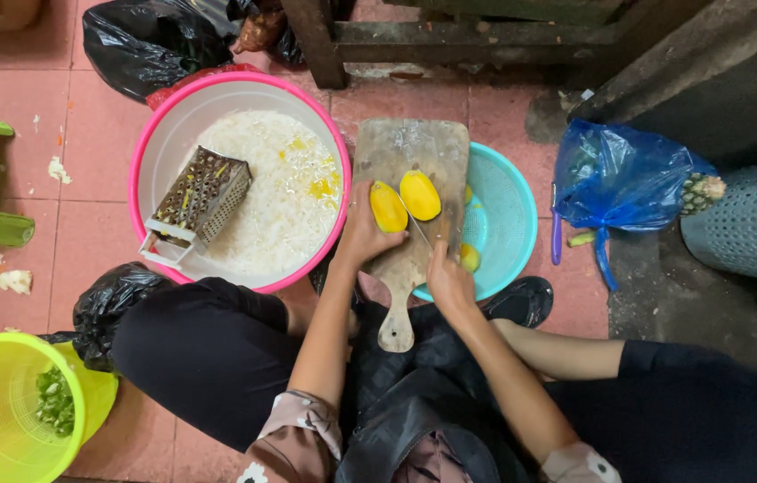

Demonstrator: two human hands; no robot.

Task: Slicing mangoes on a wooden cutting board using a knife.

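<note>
Yellow and wet-looking, the two mango halves lie cut face up near the middle of the wooden cutting board [410, 170], which rests across the rim of a turquoise basin [504, 219]. The left hand [359, 234] comes in from about seven o'clock of the fruit, its fingers curled round the outer edge of the left mango half [387, 207] and steadying it; the right mango half [420, 195] sits just beside it at two o'clock, touched by neither hand. The right hand [448, 279], at five o'clock of the halves, is closed around the handle of a knife [416, 225] whose thin blade seems to run up between the two pieces, though the view is too small to tell whether it touches either. Such flesh is likely soft, slick and easily bruised, so the firmer skin side is the place to hold it, lightly. At nine o'clock of the board stands a pink-rimmed tub [141, 152] of white shreds with a metal box grater [201, 199] lying in it; a blue plastic bag [616, 179] lies at three o'clock.
</note>
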